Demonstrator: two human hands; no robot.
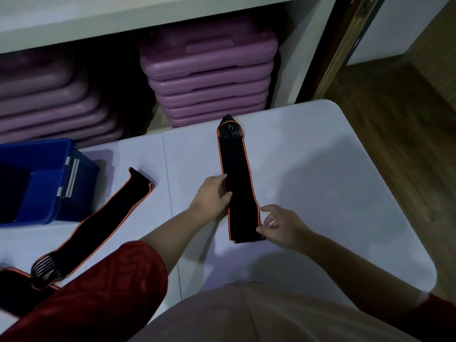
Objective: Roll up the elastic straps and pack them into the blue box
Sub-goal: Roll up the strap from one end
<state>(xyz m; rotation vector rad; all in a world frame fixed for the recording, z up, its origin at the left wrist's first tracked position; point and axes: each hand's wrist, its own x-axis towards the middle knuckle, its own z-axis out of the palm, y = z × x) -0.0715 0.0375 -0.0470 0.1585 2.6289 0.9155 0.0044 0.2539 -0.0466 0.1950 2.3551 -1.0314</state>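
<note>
Rolling not yet begun. Strap (237,183) lies flat between the hands: left hand (211,197) open, pressing its edge; right hand (281,224) pinches the near corner. Next: roll from the near end. Box (47,178) sits left.

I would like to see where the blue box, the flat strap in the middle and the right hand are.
blue box (81,169): head view, on its right wall.
middle strap (237,169): head view, on its black centre.
right hand (283,225): head view, on its back.
</note>
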